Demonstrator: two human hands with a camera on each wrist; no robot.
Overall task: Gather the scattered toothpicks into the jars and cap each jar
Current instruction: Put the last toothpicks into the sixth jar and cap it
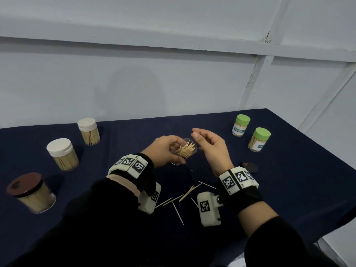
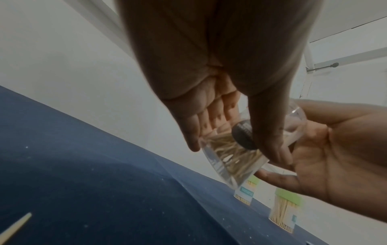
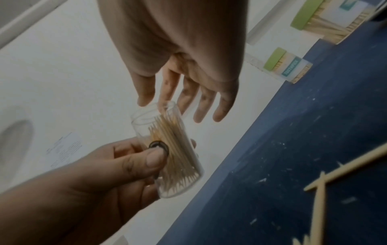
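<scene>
Two hands, left and right, one open jar in the left hand, five capped jars, three left of the hands, two green-capped to the right, one loose dark cap by the right wrist, roughly ten loose toothpicks below the hands

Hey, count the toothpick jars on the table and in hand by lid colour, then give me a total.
Green-lidded plastic jars: 2
White-lidded plastic jars: 2
Brown-lidded plastic jar: 1
Uncapped clear plastic jar, held in the left hand: 1
Total: 6 jars
</scene>
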